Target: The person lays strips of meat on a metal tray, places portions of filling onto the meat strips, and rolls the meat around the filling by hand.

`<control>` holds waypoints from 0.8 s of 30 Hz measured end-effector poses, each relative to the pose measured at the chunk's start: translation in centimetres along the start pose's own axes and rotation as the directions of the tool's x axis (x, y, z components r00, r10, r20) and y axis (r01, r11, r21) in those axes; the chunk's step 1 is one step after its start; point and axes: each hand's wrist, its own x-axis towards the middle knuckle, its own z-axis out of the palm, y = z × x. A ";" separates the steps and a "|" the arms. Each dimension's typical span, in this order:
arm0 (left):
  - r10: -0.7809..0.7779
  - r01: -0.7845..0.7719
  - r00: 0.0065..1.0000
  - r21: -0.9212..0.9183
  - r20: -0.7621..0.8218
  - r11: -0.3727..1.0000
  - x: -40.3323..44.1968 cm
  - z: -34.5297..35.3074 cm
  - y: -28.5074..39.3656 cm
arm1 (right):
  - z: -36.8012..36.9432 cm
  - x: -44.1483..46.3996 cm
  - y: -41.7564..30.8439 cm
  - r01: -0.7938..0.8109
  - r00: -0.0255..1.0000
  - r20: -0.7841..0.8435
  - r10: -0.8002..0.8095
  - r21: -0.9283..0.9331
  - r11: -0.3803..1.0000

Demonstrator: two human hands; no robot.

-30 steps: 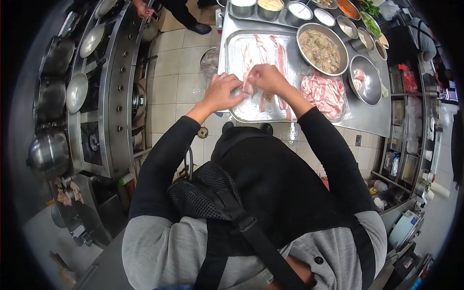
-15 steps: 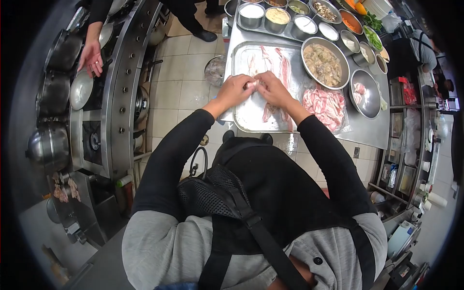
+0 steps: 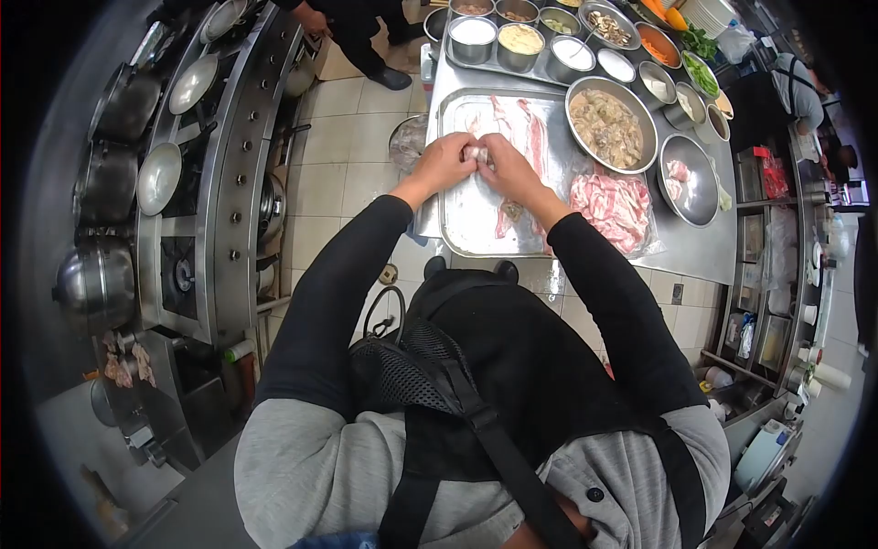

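Together, my left hand [image 3: 445,163] and my right hand [image 3: 508,168] pinch a small rolled piece of bacon [image 3: 475,153] above the metal tray [image 3: 466,224]. Both hands are closed round it from either side, and the fingers partly hide it. Flat bacon strips [image 3: 536,133] lie on the tray beyond and to the right of my hands. A bit of brownish filling [image 3: 511,210] sits on a strip near my right wrist. Right of the tray are a pile of raw bacon slices [image 3: 611,209] on plastic and a bowl of creamy meat mixture [image 3: 611,125].
A steel bowl [image 3: 691,194] at the right holds a few meat rolls. Several ingredient tins [image 3: 521,48] line the table's far side. To the left runs a stove [image 3: 224,210] with pans [image 3: 160,179]. Another person's hand [image 3: 314,22] shows at the top, near the stove.
The bacon roll shows more plainly between my fingers, and my hands have shifted slightly. The other person's hand has left the pans and moved back toward the top.
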 end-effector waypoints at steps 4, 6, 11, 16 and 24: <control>-0.143 0.162 0.968 -0.079 0.207 0.984 -2.6 -1.8 2.0 | -2.6 -2.6 -4.7 -0.198 0.964 0.195 0.182 0.063 0.978; -0.084 0.088 0.969 -0.008 0.233 0.996 -4.4 -1.5 1.7 | -2.9 -3.7 -5.1 -0.181 0.955 0.252 0.155 0.084 0.980; 0.170 -0.171 0.985 0.063 0.020 0.983 -7.3 -0.6 2.7 | -1.1 -3.4 -2.8 -0.308 0.937 0.185 0.296 0.041 0.951; 0.155 -0.158 0.987 0.164 0.032 0.974 -5.1 0.0 1.6 | -1.8 -3.4 -2.6 -0.052 0.991 0.124 0.040 0.090 0.995; -0.188 0.217 0.928 -0.056 0.322 0.975 -3.8 -0.8 0.3 | -3.3 -2.2 -4.4 -0.390 0.870 0.380 0.313 0.145 0.909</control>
